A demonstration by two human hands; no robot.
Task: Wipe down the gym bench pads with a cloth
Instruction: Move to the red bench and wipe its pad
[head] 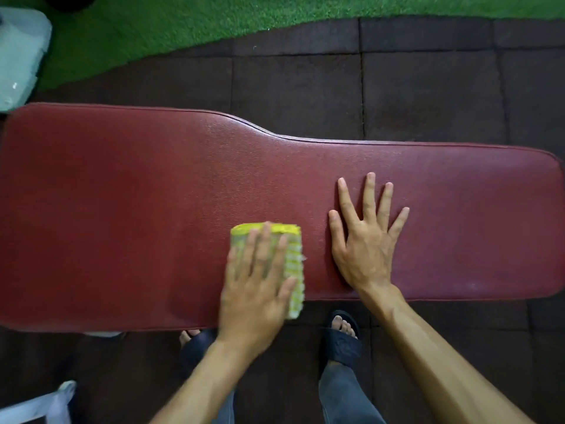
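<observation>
The left hand [255, 289] lies flat with straight fingers on the yellow cloth [293, 270], pushing it down so it can rub the red pad [137, 194]. The cloth sits at the near edge, in the middle. The right hand [363, 240] is spread flat just right of it, probably to lean on.

No text, label, brand, number or sign can be read anywhere in this view. The dark red bench pad [153, 194] bears only a plain grained surface, and the yellow checked cloth [293, 264] carries a woven pattern without lettering. The black slide sandal [342, 344] shows a raised mark on its strap, too dark and blurred to make out.
</observation>
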